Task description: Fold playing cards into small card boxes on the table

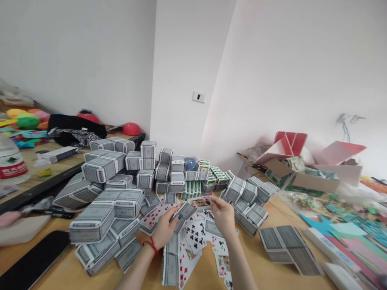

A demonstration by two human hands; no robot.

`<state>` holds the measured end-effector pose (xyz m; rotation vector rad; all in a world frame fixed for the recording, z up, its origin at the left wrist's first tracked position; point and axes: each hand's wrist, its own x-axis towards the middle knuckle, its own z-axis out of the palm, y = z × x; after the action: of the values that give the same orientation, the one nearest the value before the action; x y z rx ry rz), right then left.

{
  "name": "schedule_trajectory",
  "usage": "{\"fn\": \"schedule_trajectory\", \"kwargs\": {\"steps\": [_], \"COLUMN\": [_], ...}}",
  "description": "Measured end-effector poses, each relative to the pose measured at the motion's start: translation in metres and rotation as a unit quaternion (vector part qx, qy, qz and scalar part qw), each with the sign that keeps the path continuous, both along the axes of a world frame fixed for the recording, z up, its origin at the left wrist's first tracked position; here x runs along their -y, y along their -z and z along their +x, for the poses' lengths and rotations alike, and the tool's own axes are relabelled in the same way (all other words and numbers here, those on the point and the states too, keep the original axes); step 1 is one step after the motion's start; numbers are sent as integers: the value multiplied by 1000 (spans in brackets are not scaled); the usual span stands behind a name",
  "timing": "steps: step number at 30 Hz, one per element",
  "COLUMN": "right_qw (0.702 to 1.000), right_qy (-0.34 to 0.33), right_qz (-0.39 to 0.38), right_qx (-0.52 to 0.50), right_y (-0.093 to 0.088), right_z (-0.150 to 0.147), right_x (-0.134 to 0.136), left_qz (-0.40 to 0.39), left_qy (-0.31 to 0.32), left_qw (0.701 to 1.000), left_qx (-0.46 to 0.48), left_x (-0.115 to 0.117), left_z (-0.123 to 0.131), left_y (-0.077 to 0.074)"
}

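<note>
My left hand (165,230), with a red cord at the wrist, is closed on a grey-backed playing card (186,210); I cannot tell whether it is one card or several together. Opposite it, my right hand (223,215) has its fingers pinched at the edge of a face-up picture card (198,202). Below both hands, loose cards lie spread over the table, among them a clubs card (195,233) and a diamonds card (187,269). A folded grey-backed card piece (171,257) lies between my forearms.
Blocks built from folded cards (105,169) are stacked at the left, with more blocks (248,201) at the right. A flat block piece (288,245) lies near a white power strip (331,249). A black phone (34,262), a bottle (12,161) and open cardboard boxes (314,181) stand around.
</note>
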<state>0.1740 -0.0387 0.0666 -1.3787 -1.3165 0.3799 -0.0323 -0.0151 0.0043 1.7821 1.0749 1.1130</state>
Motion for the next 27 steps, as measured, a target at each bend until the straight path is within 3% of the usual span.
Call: {"fn": "schedule_trajectory", "kwargs": {"steps": [7, 16, 27], "right_qw": [995, 975, 951], "right_qy": [-30, -21, -80], "right_qz": [-7, 13, -7], "right_qx": [99, 219, 297], "right_y": [-11, -32, -33], "right_z": [7, 9, -2], "right_x": [8, 22, 22], "left_qz": [20, 6, 5], "left_qy": [30, 34, 60], "left_qw": [999, 999, 998], "left_qx": [-4, -2, -5], "left_x": [2, 5, 9], "left_z": [0, 3, 5], "left_y": [-1, 0, -8]}}
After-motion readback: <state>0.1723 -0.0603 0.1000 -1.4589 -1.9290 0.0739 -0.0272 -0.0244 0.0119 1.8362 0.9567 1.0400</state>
